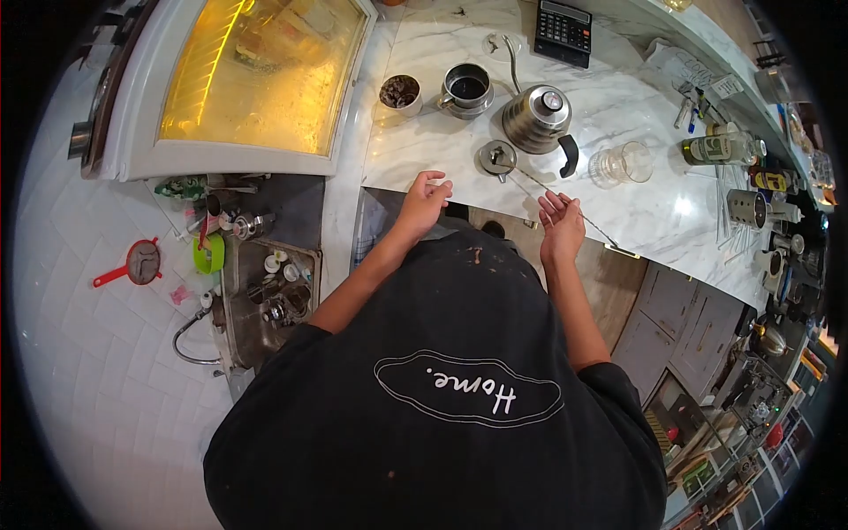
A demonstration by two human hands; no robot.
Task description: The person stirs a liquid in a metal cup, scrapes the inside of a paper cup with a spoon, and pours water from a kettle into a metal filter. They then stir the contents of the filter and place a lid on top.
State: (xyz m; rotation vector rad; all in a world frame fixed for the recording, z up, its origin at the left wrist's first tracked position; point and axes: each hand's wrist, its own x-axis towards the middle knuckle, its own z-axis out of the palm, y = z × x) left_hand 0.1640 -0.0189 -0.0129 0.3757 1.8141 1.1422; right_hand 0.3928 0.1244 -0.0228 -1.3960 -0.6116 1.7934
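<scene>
My right hand (563,228) is closed around a long, thin twisted bar spoon (599,231). The spoon's far end reaches into a small metal cup (486,160) near the counter's front edge. To the left of that cup, my left hand (425,205) holds nothing, its fingers loosely curled and apart. Just behind the cup stands a steel gooseneck kettle (528,124) with a black handle. A glass cup (634,162) is to the right of the kettle. On the kettle's other side are a metal cup of dark liquid (465,108) and a tub of dark pieces (400,92).
A calculator (563,32) lies at the back of the marble counter (424,44). Bottles (720,148) and a metal utensil holder (746,208) line the right side. At left are a lit glass-front cabinet (256,79), a sink (247,327) and a red strainer (143,262).
</scene>
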